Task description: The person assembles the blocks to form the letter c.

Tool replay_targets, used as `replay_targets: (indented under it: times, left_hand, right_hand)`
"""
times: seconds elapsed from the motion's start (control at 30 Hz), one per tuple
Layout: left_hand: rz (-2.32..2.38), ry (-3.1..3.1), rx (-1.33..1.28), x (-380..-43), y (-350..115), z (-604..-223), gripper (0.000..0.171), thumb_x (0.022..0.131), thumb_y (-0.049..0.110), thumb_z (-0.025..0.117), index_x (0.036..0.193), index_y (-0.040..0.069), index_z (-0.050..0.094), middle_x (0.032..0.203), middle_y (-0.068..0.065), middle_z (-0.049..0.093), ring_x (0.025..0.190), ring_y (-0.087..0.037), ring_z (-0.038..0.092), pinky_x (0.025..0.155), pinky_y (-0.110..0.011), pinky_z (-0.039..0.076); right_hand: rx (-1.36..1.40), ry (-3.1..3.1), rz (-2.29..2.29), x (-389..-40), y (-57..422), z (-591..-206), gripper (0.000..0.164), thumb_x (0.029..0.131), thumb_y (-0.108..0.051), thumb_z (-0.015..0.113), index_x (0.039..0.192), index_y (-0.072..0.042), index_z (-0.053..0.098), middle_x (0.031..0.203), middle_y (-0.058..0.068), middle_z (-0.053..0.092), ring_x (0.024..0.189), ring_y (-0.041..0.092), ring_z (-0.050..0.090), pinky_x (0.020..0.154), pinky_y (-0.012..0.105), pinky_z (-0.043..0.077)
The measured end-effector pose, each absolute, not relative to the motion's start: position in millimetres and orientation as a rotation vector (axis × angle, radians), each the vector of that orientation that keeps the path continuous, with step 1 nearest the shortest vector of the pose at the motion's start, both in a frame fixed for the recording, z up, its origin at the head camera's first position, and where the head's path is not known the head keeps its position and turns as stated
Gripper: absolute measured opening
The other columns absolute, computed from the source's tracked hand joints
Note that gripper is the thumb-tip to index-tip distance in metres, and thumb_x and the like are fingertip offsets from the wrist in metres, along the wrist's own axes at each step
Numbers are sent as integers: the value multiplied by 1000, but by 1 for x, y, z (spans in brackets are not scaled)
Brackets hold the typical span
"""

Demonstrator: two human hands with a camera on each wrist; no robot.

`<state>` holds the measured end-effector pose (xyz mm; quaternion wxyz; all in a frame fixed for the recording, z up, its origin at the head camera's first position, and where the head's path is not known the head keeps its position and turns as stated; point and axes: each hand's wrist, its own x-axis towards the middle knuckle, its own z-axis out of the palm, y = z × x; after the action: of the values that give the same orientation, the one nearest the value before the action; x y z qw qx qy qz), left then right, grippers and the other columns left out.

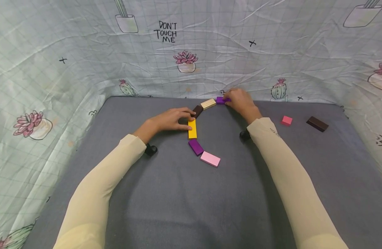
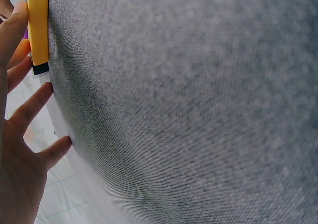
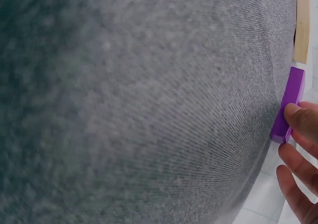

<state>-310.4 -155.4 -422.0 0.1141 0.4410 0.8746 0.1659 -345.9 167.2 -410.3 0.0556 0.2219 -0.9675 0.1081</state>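
Observation:
An arc of wooden blocks lies on the grey cloth in the head view. At its far end my right hand (image 1: 239,101) pinches a purple block (image 3: 289,105) between thumb and fingers, beside a natural wood block (image 1: 208,103). On the left, my left hand (image 1: 170,119) touches the yellow block (image 1: 192,129) with the thumb at its left edge; fingertips rest at the dark brown block (image 1: 197,111) and the joint between the two. The other left fingers spread apart. Below the yellow block lie another purple block (image 1: 196,147) and a pink block (image 1: 210,159), end to end.
To the right of my right arm lie a small red-pink block (image 1: 286,120) and a second dark brown block (image 1: 317,123). The grey cloth surface (image 1: 191,207) ends at a printed curtain (image 1: 222,69), close behind my right hand.

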Motion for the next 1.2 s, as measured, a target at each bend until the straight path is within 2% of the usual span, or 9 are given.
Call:
replay_targets:
  times: [0.57, 0.87, 1.03, 1.2]
  left_hand:
    - [500, 2567, 1291, -309, -155, -420, 47, 96, 46, 69, 132, 15, 68, 150, 0, 51, 136, -21, 49, 116, -44, 37]
    - [500, 2562, 1296, -311, -155, -422, 47, 97, 48, 67, 131, 15, 68, 150, 1, 50, 136, -21, 49, 116, -43, 37]
    - [511, 2559, 1300, -311, -155, -422, 48, 97, 47, 67, 132, 15, 68, 151, 1, 50, 138, -21, 48, 116, -43, 36]
    - [497, 2562, 1294, -310, -156, -422, 47, 97, 46, 68, 132, 15, 68, 151, 1, 50, 138, -22, 47, 117, -43, 36]
  right_hand:
    - [695, -2946, 305, -345, 168, -410, 18, 94, -9, 74, 111, -8, 78, 114, 13, 70, 107, 35, 65, 93, 51, 52]
    - [701, -2945, 336, -344, 171, -409, 21, 93, -11, 75, 114, -8, 77, 117, 13, 70, 110, 35, 65, 94, 51, 52]
    - [725, -2936, 331, -340, 183, -395, 26, 93, -9, 74, 118, -3, 74, 122, 17, 69, 114, 37, 63, 97, 51, 50]
    - [741, -2895, 336, -323, 212, -378, 26, 93, -7, 73, 119, 0, 71, 120, 20, 68, 110, 39, 63, 93, 53, 50]
